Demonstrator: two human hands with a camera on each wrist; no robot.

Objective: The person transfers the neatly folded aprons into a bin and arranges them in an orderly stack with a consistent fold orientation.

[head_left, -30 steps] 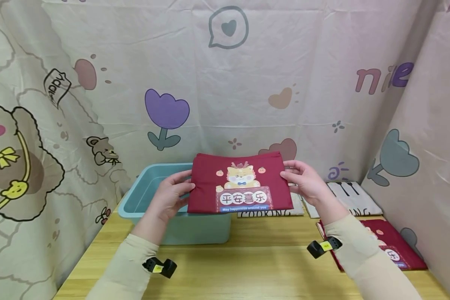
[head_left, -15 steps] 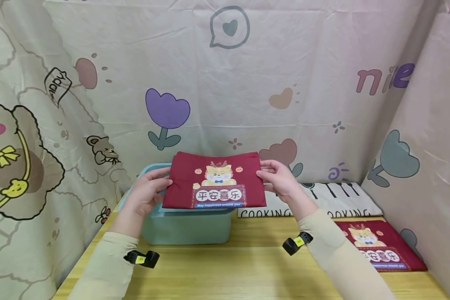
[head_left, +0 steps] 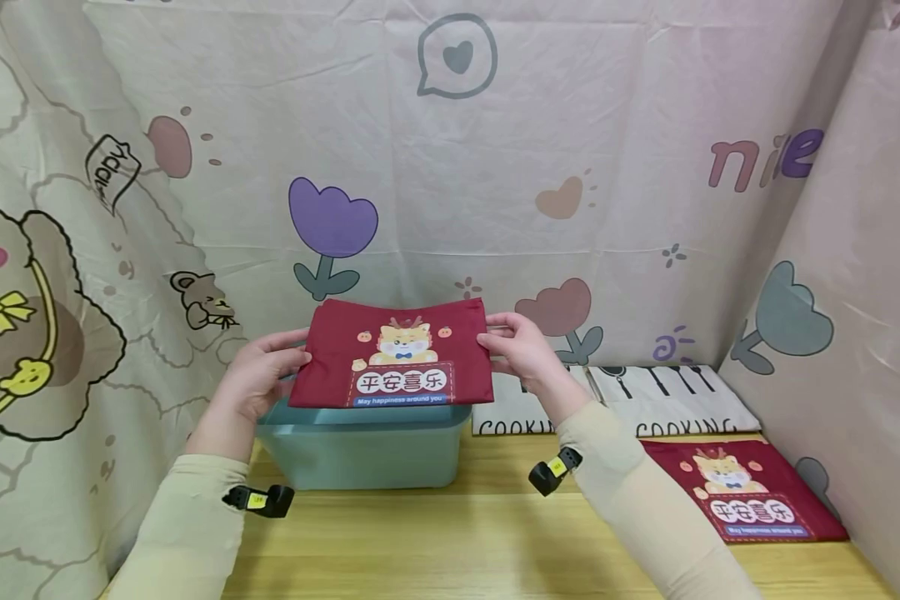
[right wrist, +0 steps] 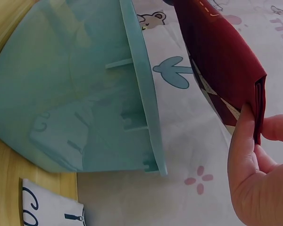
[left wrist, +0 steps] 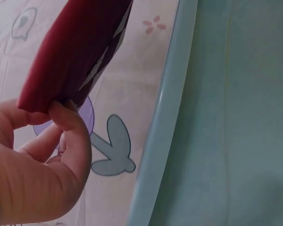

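A folded red cloth (head_left: 397,354), printed with a cartoon animal and white lettering, hangs above the teal plastic bin (head_left: 360,454) in the head view. My left hand (head_left: 258,375) pinches its left edge between thumb and fingers. On the opposite edge, my right hand (head_left: 525,354) grips it the same way. The right wrist view shows several stacked layers at the end of the cloth (right wrist: 236,61), and a dark checked underside. The bin's rim (left wrist: 162,113) runs below the cloth in the left wrist view. Much of the bin's opening is hidden behind the cloth.
Another folded red cloth (head_left: 750,492) with the same print lies at the right of the wooden table (head_left: 420,542). Two folded white cloths marked COOKING, one the right-hand cloth (head_left: 675,400), lie behind it. A printed curtain (head_left: 450,167) encloses the back and sides.
Both hands have carried the red cloth leftward, from the bin's right side to over it. The white cloths and the second red cloth on the table are less covered by my right arm.
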